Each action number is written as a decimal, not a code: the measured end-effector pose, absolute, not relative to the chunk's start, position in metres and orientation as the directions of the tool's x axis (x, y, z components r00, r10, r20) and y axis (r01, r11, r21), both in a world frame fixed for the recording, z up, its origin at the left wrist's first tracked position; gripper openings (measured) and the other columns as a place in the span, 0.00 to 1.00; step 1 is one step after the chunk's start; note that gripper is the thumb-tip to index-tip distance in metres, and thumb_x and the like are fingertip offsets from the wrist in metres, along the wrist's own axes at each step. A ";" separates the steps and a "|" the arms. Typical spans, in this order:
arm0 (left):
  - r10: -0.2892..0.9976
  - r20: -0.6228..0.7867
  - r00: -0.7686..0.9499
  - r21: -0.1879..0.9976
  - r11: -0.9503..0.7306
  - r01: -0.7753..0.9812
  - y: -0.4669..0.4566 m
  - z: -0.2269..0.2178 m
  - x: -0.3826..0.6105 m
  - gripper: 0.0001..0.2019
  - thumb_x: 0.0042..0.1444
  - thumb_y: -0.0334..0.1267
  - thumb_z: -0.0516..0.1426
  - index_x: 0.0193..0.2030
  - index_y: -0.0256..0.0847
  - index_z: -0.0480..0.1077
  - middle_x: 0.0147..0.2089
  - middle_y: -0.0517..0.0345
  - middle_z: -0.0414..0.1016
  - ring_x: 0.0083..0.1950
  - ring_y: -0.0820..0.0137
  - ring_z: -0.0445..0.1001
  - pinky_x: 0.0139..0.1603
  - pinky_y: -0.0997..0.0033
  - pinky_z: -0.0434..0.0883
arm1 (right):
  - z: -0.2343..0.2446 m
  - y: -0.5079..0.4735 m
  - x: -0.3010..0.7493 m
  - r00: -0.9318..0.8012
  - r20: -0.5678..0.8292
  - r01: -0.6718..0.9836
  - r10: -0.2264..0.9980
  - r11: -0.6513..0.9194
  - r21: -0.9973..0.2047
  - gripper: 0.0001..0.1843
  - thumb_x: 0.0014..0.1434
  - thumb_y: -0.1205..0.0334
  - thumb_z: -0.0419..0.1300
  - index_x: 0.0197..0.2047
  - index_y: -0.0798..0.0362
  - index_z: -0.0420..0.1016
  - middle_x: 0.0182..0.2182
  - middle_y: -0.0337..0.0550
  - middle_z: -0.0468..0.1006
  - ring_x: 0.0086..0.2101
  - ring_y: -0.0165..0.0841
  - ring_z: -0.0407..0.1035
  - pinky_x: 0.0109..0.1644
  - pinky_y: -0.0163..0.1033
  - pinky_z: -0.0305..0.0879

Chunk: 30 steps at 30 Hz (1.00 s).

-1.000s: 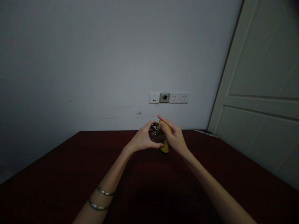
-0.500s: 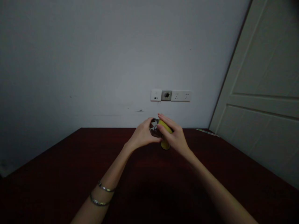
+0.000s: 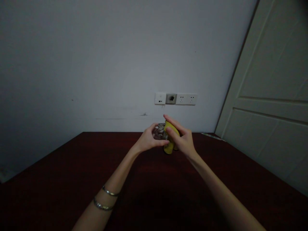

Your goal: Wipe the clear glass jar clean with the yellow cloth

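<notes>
My left hand [image 3: 146, 140] is curled around a clear glass [image 3: 158, 133], thumb and fingers on opposite sides of it. The glass looks tipped on its side, and its right end is hidden behind a yellow cloth [image 3: 169, 148]. In my right hand [image 3: 184, 141] the cloth is pinched between thumb and fingers and pressed against the glass. A loose part of the cloth hangs below the fingers. Both hands are close together above the dark red table [image 3: 144, 179], near its far edge.
A pale wall [image 3: 115, 70] rises behind the table, with a row of sockets and switches [image 3: 175, 98]. A light panelled door [image 3: 271, 96] stands on the right. A thin flat strip [image 3: 213, 137] lies along the table's far right edge.
My right hand has shifted slightly right with the cloth, and the cloth's hanging part has changed shape. The glass has turned a little in my left hand, showing more of its side.
</notes>
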<state>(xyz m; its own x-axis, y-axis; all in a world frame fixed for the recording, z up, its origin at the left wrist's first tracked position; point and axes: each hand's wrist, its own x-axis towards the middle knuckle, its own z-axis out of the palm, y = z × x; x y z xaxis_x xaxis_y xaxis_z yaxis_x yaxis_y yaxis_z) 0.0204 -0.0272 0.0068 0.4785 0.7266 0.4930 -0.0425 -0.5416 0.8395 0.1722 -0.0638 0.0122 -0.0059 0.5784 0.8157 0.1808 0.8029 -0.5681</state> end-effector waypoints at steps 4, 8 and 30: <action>0.672 0.551 0.495 0.790 -0.612 -0.048 -0.025 0.007 0.014 0.33 0.38 0.40 0.68 0.52 0.36 0.63 0.48 0.49 0.72 0.47 0.62 0.73 0.48 0.60 0.70 | 0.012 -0.071 0.168 -0.126 0.878 0.221 0.462 0.876 -0.429 0.18 0.57 0.59 0.61 0.52 0.43 0.75 0.55 0.40 0.73 0.60 0.40 0.61 0.65 0.55 0.54; 0.629 0.581 0.517 0.758 -0.649 -0.061 -0.025 0.009 0.010 0.36 0.36 0.40 0.69 0.53 0.38 0.62 0.49 0.49 0.72 0.48 0.61 0.73 0.51 0.59 0.69 | 0.014 -0.068 0.169 -0.016 0.829 0.163 0.559 0.819 -0.550 0.17 0.58 0.56 0.60 0.52 0.44 0.75 0.54 0.40 0.74 0.57 0.38 0.65 0.64 0.51 0.58; 0.617 0.566 0.546 0.753 -0.656 -0.039 -0.028 0.012 0.010 0.38 0.33 0.40 0.70 0.53 0.40 0.61 0.51 0.49 0.71 0.50 0.58 0.73 0.53 0.56 0.69 | 0.012 -0.059 0.171 0.104 0.647 0.004 0.755 0.651 -0.759 0.22 0.57 0.48 0.58 0.51 0.49 0.75 0.51 0.44 0.77 0.49 0.41 0.73 0.53 0.51 0.69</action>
